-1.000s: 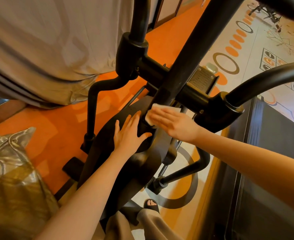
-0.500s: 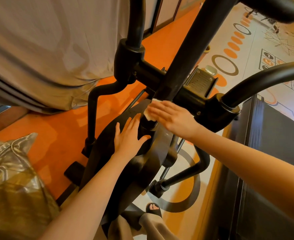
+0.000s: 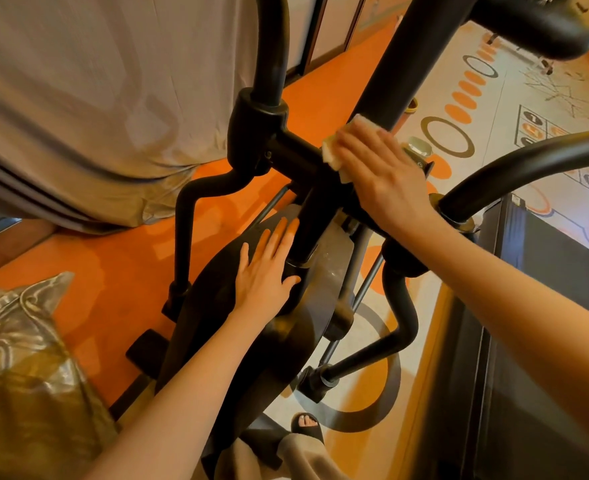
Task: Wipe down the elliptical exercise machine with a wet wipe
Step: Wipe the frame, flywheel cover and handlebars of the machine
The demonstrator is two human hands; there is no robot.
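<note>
The right hand [image 3: 386, 174] presses the wet wipe [image 3: 334, 150] flat-fingered against the elliptical's centre post [image 3: 400, 64] to scrub it, while the left hand [image 3: 269, 268] rests open on the flywheel housing [image 3: 275, 341], probably for balance.

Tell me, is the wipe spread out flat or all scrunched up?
Folded into a thick pad, not spread. The wet wipe shows layered edges poking out from under the right hand's flat fingers, which press it against the black post.

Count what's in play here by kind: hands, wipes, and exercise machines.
Hands: 2, the left hand flat on the elliptical's cover, the right hand pressing the wipe
Wipes: 1, the wipe
Exercise machines: 1, the elliptical
Total: 4
</note>
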